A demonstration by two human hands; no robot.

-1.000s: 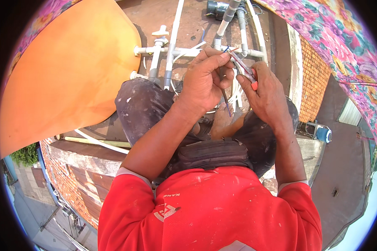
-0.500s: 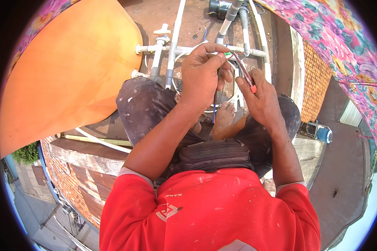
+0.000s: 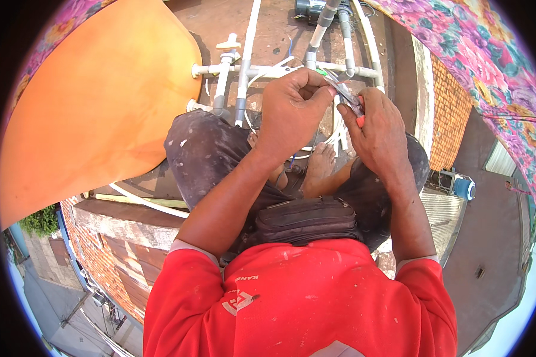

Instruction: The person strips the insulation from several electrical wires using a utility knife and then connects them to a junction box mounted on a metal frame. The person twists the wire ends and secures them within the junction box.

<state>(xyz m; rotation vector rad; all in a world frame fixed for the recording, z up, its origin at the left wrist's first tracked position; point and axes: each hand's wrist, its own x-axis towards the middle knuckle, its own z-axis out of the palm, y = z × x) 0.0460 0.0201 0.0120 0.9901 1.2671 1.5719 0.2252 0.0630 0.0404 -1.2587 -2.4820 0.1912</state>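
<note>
The left hand (image 3: 293, 116) is pinching a thin reddish wire (image 3: 340, 82) between thumb and forefinger, and the right hand (image 3: 380, 128) is wrapping around a red-handled metal tool (image 3: 349, 98), its slim head pointing at the left fingertips. The wire is lying between the two hands, above the white pipes (image 3: 248, 56) and a bare foot (image 3: 320, 165). Because the metal is sitting so near the pinching fingers, a slip of the tool could be nicking skin; whether it is touching the wire or a fingertip, I cannot tell. Too hard a squeeze could be cutting strands, and a loose pinch could be letting so thin a wire slide away. Both hands are working in mid-air with nothing rigid bracing them, so a wobble could be spoiling the aim, and a weakening right-hand grip could be dropping the tool toward the foot. Strong sunlight may also be making fine strands harder to see. As for writing, the red shirt (image 3: 333, 291) is carrying a pale printed emblem (image 3: 238, 302) with short lettering on its chest, partly legible among the folds; no readable label is showing on the tool or the dark motor (image 3: 308, 8).
</note>
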